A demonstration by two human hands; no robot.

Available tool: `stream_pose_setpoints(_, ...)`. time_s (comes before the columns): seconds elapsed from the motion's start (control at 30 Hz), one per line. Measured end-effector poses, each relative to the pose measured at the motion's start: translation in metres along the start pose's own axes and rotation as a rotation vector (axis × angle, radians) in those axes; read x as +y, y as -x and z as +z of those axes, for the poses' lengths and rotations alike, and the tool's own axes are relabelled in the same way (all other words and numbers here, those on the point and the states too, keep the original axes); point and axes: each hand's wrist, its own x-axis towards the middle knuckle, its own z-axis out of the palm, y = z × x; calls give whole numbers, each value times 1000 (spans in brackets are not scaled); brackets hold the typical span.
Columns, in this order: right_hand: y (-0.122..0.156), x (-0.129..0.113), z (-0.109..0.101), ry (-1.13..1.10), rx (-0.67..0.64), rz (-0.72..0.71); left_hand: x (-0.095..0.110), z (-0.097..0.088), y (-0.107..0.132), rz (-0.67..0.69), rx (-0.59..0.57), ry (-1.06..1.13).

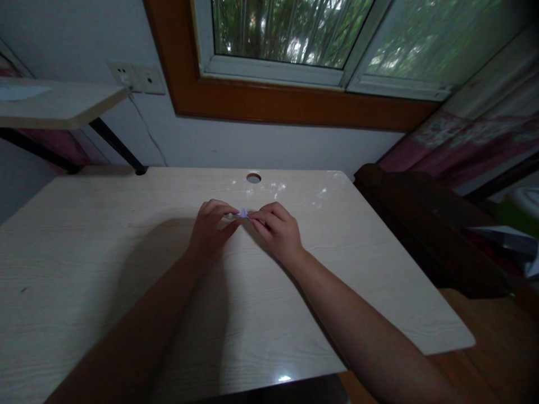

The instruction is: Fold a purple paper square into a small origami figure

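A small piece of folded light-purple paper (243,213) is held up between my two hands, over the far half of the desk. My left hand (214,227) pinches its left side between thumb and fingers. On the other side, my right hand (278,227) grips the right edge with thumb and forefinger. A little peak of the paper stands up between the fingertips. Most of the rest is covered by my fingers, so its full shape cannot be made out.
The pale wood-grain desk (362,269) has a round cable hole (253,178) near its back edge. A raised shelf (63,104) on black legs stands at the left. Behind are a wall socket (137,77) and a window (290,33). Dark furniture (421,224) lies to the right.
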Motion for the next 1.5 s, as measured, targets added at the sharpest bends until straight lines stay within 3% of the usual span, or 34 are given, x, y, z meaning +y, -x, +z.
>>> stream_pose_setpoints(0.37,1,-4,-1,-8,1,-16,3,-4,-1,104,52,-65)
stream_pose_setpoints(0.67,-2,0,5,-234,-7,155,6,-6,0,107,61,-100)
stream_pose_setpoints(0.83,-3,0,6,-299,-86,190,8,-7,0,116,45,-104)
stream_pose_setpoints(1.0,-3,-1,6,-306,-86,207,9,-7,1,143,22,-111)
stream_pose_setpoints(1.5,-4,-1,4,-308,14,119,8,-4,1,95,99,-88)
